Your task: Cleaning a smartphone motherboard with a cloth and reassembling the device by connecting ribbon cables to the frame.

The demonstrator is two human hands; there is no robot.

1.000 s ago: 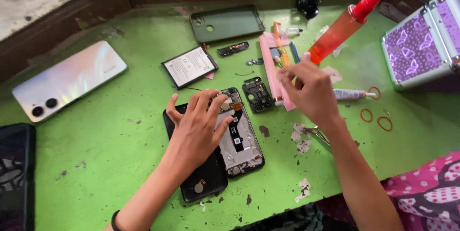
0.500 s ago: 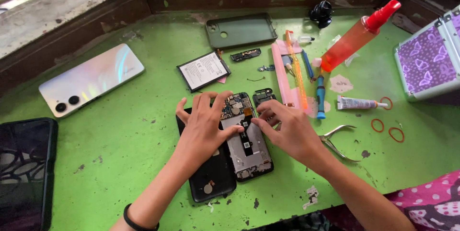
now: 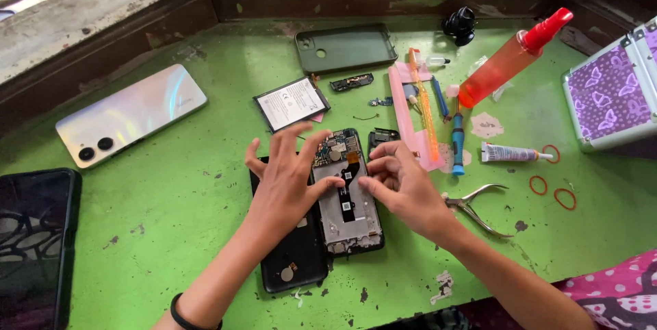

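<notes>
**Both hands on opened phone, nothing gripped**

I see the green worktable (image 3: 171, 234), paint chipped, carrying all items. Largest on it: a dark phone (image 3: 31, 248) at the left edge, a pearl-white phone (image 3: 130, 114) lying face down, and a purple butterfly-print case (image 3: 609, 94) at the right edge. A dark green phone cover (image 3: 345, 48) lies at the far side.

The opened phone (image 3: 345, 200) sits at centre, circuit side up, with its black back cover (image 3: 291, 261) touching it on the left. My left hand (image 3: 284, 186) rests spread across both, fingers extended, thumb tip on the exposed board; it holds nothing. My right hand (image 3: 404, 189) is loosely curled, fingertips pressing the phone's right edge; I cannot tell whether anything small sits between them.

Smaller items: an orange spray bottle (image 3: 503, 66), a loose battery (image 3: 291, 103), metal nippers (image 3: 475, 207) just beside my right wrist, a blue screwdriver (image 3: 457, 142), a glue tube (image 3: 510, 155).
</notes>
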